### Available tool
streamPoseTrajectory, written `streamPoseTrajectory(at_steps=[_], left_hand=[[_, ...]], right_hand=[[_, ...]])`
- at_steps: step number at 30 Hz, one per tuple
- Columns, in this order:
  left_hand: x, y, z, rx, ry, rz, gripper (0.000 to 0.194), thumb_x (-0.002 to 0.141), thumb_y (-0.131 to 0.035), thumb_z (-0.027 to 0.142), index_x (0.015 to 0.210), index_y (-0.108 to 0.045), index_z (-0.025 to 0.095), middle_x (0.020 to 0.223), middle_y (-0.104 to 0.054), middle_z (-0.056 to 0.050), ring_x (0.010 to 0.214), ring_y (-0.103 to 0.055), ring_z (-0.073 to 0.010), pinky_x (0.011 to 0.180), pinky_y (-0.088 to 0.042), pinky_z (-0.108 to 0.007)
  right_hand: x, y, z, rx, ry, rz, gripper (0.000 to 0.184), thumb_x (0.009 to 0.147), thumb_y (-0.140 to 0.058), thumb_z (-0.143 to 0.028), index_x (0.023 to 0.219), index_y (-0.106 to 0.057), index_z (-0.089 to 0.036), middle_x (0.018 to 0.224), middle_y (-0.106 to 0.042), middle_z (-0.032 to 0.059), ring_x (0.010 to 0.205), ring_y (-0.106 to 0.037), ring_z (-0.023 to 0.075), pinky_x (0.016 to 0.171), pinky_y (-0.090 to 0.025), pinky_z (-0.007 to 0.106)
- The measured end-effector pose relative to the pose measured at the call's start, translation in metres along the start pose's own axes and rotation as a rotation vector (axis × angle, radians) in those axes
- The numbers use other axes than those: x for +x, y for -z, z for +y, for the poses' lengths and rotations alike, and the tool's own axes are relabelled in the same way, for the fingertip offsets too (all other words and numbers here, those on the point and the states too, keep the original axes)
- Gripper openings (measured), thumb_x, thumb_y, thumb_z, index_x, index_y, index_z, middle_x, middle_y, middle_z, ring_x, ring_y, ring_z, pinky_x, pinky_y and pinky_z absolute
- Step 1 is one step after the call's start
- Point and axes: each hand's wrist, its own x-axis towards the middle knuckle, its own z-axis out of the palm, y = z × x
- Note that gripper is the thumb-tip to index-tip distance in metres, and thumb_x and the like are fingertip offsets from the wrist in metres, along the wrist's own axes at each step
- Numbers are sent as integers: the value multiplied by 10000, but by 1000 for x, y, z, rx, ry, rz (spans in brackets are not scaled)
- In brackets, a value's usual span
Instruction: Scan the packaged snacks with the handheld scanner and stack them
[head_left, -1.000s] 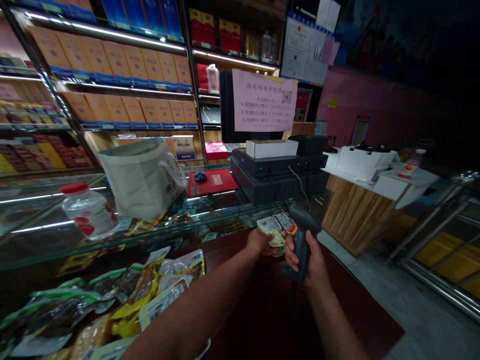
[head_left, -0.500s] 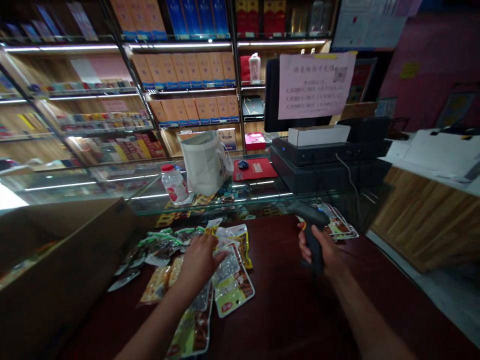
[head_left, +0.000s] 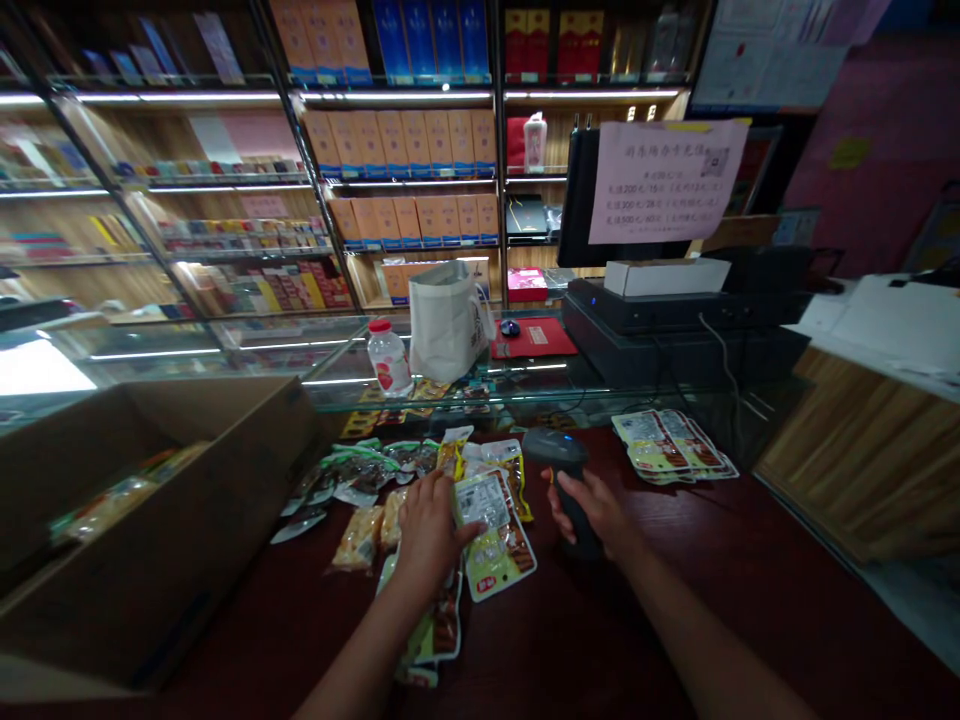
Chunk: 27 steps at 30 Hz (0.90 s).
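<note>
In the head view, your right hand [head_left: 592, 510] is clenched around a black pistol-grip barcode scanner [head_left: 559, 465], held over the dark red wooden bench [head_left: 675, 610]. Your left hand [head_left: 431, 530] lies against a clear plastic snack packet with a yellow-green label [head_left: 491, 530], beside loose packets [head_left: 360, 475]; whether it grips, I cannot tell. A fanned stack of flat packets [head_left: 671, 445] lies to the scanner's right.

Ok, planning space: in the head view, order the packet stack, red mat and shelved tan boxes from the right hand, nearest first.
From the right hand:
1. Packet stack, right, on the counter.
2. Red mat, left, atop the glass case.
3. Tan boxes, back shelves.
</note>
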Motion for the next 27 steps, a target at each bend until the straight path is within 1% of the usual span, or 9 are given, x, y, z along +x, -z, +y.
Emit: streamPoseTrajectory(at_steps=[2, 4, 6, 8, 14, 17, 20, 23, 27], left_hand=[[0, -3, -4, -150, -60, 66, 460, 700, -740, 233, 1106, -556, 121, 1262, -567, -148, 1225, -474, -307, 1045, -364, -433], [-2, -4, -5, -339, -59, 47, 318, 774, -643, 248, 1047, -518, 145, 1069, -634, -114, 1029, -589, -267, 923, -449, -399], [-3, -5, -2, -558, -8, -7, 266, 832, -556, 308, 1040, -469, 167, 929, -653, -79, 838, -633, -232, 775, -493, -358], [-4, -4, 7, -755, 8, -44, 282, 844, -525, 358, 1048, -443, 181, 887, -665, -63, 768, -647, -216, 695, -500, -323], [0, -3, 42, -1003, -90, -147, 321, 815, -581, 356, 1069, -496, 179, 936, -690, -74, 829, -670, -209, 703, -520, -296], [2, -6, 57, -1123, -75, -216, 369, 794, -622, 355, 1081, -494, 162, 917, -695, -82, 801, -669, -210, 679, -523, -297], [-2, -9, 67, -1344, 19, -279, 508, 737, -719, 378, 1120, -469, 155, 987, -703, -99, 824, -682, -214, 723, -539, -314], [-15, -12, 70, -1521, 172, -422, 630, 678, -801, 387, 1162, -477, 147, 1028, -707, -116, 858, -699, -229, 799, -546, -349], [-35, -19, 65, -1551, 256, -664, 565, 674, -811, 399, 1113, -583, 125, 1037, -709, -132, 882, -706, -261, 804, -553, -360]], right_hand=[[-1, -4, 4, -19, 5, 22, 545, 776, -691, -572, 1043, -537, -122, 678, -536, -29, 430, -452, 65, 334, -361, 172], [-1, -5, 8, -40, 20, 48, 538, 770, -702, -551, 1052, -535, -125, 673, -533, -34, 424, -441, 61, 335, -362, 171], [-1, -3, 11, -65, 36, 80, 560, 741, -727, -545, 1058, -533, -125, 675, -545, -30, 416, -437, 60, 337, -365, 175], [0, 0, 13, -95, 49, 115, 591, 711, -752, -534, 1072, -528, -123, 674, -570, -22, 411, -446, 64, 346, -366, 179], [1, 6, 9, -160, 90, 185, 581, 685, -782, -475, 1066, -538, -110, 488, -507, -63, 374, -415, 75, 375, -359, 187], [-1, 8, 5, -172, 100, 220, 575, 664, -802, -429, 1069, -563, -97, 513, -547, -42, 381, -437, 79, 380, -371, 194], [-3, 11, 0, -159, 110, 251, 567, 658, -806, -418, 1078, -579, -111, 617, -605, -14, 410, -472, 83, 388, -395, 205], [-4, 16, -5, -137, 129, 269, 556, 675, -795, -435, 1084, -578, -127, 618, -593, -23, 421, -482, 89, 400, -408, 213], [-5, 18, -8, -133, 150, 281, 546, 692, -785, -446, 1088, -571, -137, 589, -576, -32, 408, -471, 90, 397, -402, 215]])
